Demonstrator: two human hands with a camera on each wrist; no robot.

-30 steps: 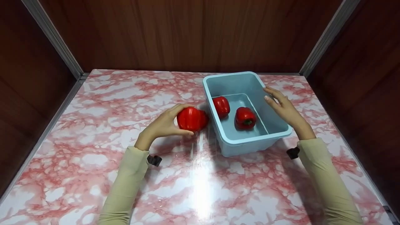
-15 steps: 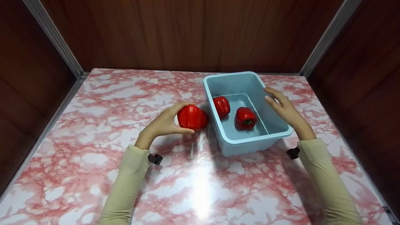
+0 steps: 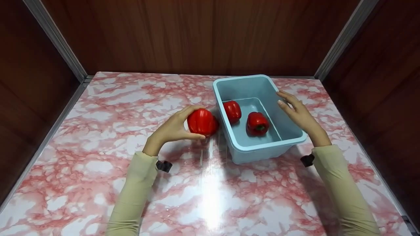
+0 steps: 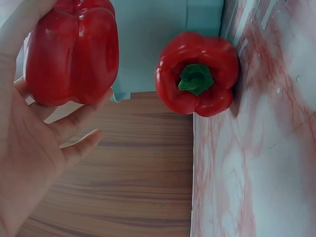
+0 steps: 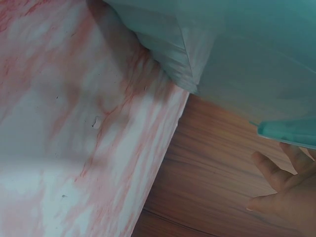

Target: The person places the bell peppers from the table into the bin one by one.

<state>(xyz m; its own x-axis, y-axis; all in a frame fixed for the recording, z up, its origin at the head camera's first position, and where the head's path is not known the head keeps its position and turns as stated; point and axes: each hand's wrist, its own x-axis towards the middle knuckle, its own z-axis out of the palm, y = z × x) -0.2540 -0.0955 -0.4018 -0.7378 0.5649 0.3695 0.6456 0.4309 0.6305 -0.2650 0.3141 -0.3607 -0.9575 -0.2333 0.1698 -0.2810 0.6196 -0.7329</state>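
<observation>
My left hand [image 3: 174, 129] grips a red bell pepper [image 3: 200, 122], thumb on the near side and fingers on the far side. In the left wrist view this held pepper [image 4: 74, 54] is raised above the table. A second red pepper [image 4: 219, 57] with a green stem sits on the table, partly hidden behind it in the head view. My right hand [image 3: 300, 114] is at the right rim of a light blue bin [image 3: 259, 146], fingers extended and spread in the right wrist view. Inside the bin lie two more red peppers, one at the left wall [image 3: 233, 112] and one nearer the middle [image 3: 257, 124].
The bin stands on a pink-and-white marbled table [image 3: 98, 164], just right of the peppers outside it. Dark wood-grain panels [image 3: 197, 36] with metal corner posts enclose the back and sides. A bright light reflection lies across the near table.
The left hand and its bell pepper have risen slightly and shifted a little to the right. The right hand, the bin and the other peppers have stayed in place.
</observation>
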